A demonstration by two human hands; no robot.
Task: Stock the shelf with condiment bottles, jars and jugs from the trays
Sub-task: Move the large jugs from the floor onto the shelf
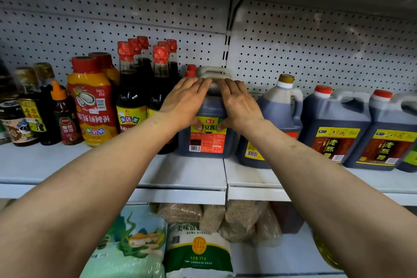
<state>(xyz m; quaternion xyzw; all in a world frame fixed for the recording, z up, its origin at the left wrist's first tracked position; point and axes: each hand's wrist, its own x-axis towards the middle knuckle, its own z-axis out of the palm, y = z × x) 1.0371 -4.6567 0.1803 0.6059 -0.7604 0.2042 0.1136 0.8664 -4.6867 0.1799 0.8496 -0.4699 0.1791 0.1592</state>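
Note:
A dark soy sauce jug (207, 140) with a red and yellow label and a grey handle stands upright on the white shelf (185, 176), in line with other jugs. My left hand (185, 102) lies over its left shoulder and my right hand (239, 106) over its right shoulder. The fingers of both reach fairly straight across the top toward the handle, and both thumbs press on the front label. More grey handles and red caps show just behind this jug.
Tall soy bottles (130, 97), an oyster sauce bottle (92, 104) and small bottles fill the shelf to the left. A gold-capped jug (279, 117) and two vinegar jugs (334, 128) stand to the right. Rice bags (198, 248) and grain packets lie on the lower shelf.

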